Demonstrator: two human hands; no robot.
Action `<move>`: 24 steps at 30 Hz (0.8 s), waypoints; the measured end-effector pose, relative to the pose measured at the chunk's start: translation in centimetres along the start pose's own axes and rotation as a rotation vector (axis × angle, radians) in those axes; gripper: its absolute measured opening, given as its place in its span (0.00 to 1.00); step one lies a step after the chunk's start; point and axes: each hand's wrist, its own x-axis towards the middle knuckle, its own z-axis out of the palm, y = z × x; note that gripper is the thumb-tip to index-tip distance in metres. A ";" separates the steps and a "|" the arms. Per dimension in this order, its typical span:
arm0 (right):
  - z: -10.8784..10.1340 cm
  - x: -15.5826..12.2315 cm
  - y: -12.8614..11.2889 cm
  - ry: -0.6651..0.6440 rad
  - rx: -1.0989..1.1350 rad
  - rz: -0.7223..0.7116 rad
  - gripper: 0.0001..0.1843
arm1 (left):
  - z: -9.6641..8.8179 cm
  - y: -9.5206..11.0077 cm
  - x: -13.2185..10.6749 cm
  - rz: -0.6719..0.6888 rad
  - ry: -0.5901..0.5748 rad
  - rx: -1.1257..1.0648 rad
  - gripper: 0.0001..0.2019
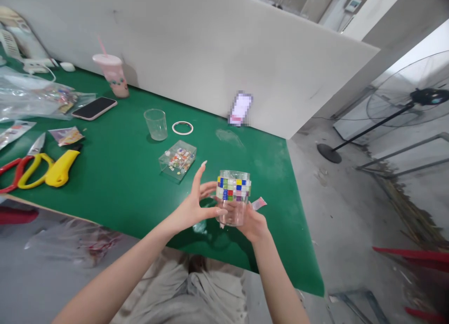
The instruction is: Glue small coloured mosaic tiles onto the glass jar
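Observation:
A clear cup (234,216) with rows of coloured square mosaic tiles (230,189) around its upper part stands upright between my hands, just over the table's near edge. My right hand (253,221) holds it from behind and the right; its fingers show through the clear wall. On the left side, my left hand (194,204) grips the cup loosely, thumb on its lower front, other fingers by its side, index finger raised off it. A small pink-and-white tube (259,203) shows beside my right hand; whether it is held, I cannot tell.
On the green table (122,174) are an open clear box (178,160) of small beads, a clear empty cup (156,125), a white ring (183,128), scissors (35,160), a yellow cutter (62,169), a phone (94,108) and a pink drink cup (114,76). A white partition (175,47) stands behind.

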 end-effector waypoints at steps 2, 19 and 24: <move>0.0 0.2 0.4 0.023 -0.026 -0.008 0.29 | 0.3 -0.2 -0.3 -0.176 -0.110 -0.151 0.55; -2.6 -0.3 -2.0 0.336 -0.094 -0.416 0.28 | -3.8 -4.3 0.2 -0.023 0.356 0.366 0.15; -0.9 -1.8 -1.2 0.023 -0.071 -0.301 0.36 | -3.4 -3.9 0.2 -0.016 0.355 0.397 0.17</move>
